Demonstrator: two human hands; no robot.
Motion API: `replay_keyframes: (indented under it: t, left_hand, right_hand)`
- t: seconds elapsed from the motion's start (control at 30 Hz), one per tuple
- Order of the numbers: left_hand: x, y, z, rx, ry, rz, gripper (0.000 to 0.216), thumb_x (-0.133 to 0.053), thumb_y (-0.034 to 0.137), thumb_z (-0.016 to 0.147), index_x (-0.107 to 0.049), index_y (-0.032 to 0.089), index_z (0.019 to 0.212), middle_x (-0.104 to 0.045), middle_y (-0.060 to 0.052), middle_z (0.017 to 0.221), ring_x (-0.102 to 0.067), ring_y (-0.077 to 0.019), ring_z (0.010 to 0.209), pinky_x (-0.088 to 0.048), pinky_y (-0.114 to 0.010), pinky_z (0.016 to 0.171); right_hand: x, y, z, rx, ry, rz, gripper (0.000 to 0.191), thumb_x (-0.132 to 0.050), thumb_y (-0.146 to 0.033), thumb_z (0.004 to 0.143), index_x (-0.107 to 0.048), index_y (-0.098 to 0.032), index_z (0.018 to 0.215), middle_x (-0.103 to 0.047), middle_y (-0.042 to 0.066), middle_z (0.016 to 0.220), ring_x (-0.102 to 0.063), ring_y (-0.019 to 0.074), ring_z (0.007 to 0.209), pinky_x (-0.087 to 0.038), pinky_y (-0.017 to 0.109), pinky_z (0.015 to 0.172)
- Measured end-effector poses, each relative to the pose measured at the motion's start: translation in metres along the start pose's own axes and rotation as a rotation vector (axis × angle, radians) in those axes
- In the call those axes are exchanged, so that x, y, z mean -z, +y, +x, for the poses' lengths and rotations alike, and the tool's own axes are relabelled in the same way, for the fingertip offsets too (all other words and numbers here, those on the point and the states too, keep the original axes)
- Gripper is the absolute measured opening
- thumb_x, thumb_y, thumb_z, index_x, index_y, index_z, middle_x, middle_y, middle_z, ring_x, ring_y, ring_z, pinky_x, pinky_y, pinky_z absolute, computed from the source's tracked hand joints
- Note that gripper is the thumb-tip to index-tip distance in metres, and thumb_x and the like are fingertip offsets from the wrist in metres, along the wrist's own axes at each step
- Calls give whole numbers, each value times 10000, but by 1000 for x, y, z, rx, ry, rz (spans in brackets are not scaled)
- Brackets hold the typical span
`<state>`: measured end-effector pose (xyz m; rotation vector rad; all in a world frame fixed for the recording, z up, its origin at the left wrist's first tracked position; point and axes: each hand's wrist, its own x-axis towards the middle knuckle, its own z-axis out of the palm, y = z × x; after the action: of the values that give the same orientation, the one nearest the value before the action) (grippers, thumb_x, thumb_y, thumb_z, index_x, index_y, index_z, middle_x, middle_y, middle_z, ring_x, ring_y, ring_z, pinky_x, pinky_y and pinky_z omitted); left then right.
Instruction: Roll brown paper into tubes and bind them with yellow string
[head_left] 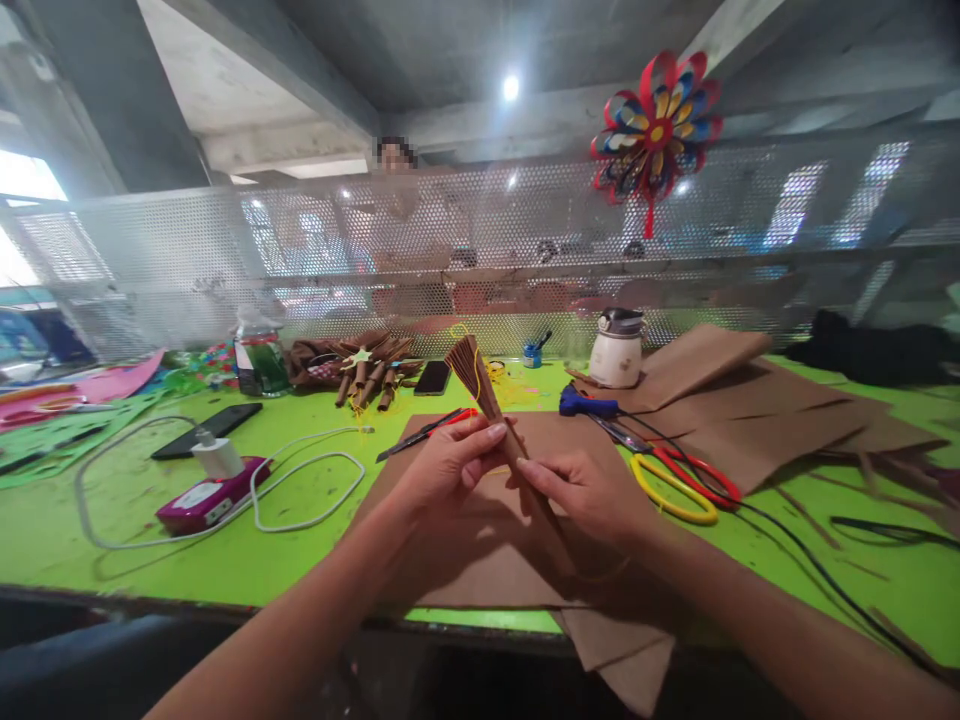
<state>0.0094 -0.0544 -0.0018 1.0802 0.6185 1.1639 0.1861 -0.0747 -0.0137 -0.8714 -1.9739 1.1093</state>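
A pleated brown paper fan (470,372) is raised over the middle of the table, its folds spread at the top and gathered lower down. My left hand (457,458) pinches its narrow part from the left. Lower on the same strip, my right hand (574,490) grips with thumb and fingers. Yellow string shows near the fan's top edge and hangs by its folds. Beneath both hands lies a large sheet of brown paper (450,560). A box cutter (427,434) with red on it rests at that sheet's upper left.
Scissors with red and yellow handles (675,490) and a blue glue gun (589,402) lie at right, beside stacked brown paper (720,400). Leftward are a purple power adapter (210,497), a white cable and a phone (208,432). A cream flask (616,350) stands behind. A perforated screen (315,255) borders the table.
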Motion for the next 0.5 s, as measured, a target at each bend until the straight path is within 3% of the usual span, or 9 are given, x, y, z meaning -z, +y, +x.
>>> replay_keyframes:
  t: [0.27,0.5]
  left_hand:
    - [4,-8,-1,11,-88,9,151,-686,183,743,-691,97,867,-689,-73,855,-624,-143,758,-487,-266,729]
    - [5,-9,-3,19,-61,-23,174,-698,176,731,-691,109,892,-693,-82,912,-629,-159,836,-462,-289,821]
  right_hand:
    - [-2,12,1,-150,-42,234,484,-485,-567,826,-639,-112,770,-620,51,687,-527,115,568,-423,246,538]
    - [-2,11,1,-149,-36,259,447,-541,-543,804,-631,-110,740,-587,22,653,-495,95,568,-388,231,542]
